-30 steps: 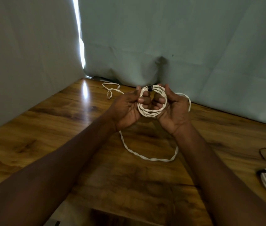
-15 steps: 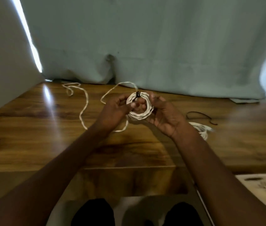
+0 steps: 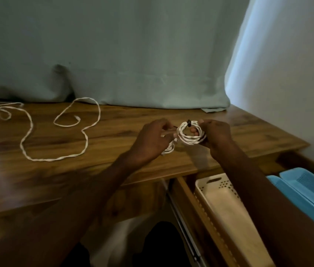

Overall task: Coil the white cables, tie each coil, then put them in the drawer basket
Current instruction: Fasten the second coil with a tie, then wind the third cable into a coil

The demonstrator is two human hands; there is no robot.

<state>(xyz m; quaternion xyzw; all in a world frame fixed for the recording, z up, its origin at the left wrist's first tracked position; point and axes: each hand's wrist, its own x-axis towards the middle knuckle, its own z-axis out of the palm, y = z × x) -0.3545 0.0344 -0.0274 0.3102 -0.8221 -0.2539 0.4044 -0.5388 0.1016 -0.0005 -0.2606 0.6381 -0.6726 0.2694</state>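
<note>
A pale blue-green fabric backdrop (image 3: pixel 133 51) hangs behind the long brown wooden tabletop (image 3: pixel 114 166), its hem resting on the far edge of the wood. At the near right an open wooden drawer (image 3: pixel 189 205) holds a white perforated plastic drawer basket (image 3: pixel 221 201), and to the right of that a light blue plastic basket (image 3: pixel 306 193) is cut off by the frame edge. Much of the white basket is hidden under the right forearm.

On the left half of the tabletop a loose white twisted cable (image 3: pixel 54 159) lies uncoiled in wide wandering loops, well apart from the hands; its far left end blurs into the dim edge.

Right of centre, above the table's near edge, both hands hold a small round coil of white twisted cable (image 3: pixel 190 140) between them. The right hand (image 3: pixel 216 134) grips the coil's right side, fingers curled round the strands with one fingertip showing through the ring. The left hand (image 3: pixel 152 139) is curled at the coil's left side, pinching something thin there; whether it is the dark tie's end or a strand cannot be told. A small black tie (image 3: pixel 189 123) sits at the top of the coil. Below the left hand a second small bundle of white cable (image 3: pixel 168 149) peeps out on the tabletop, mostly hidden by the hand, so whether it touches the held coil is unclear.
</note>
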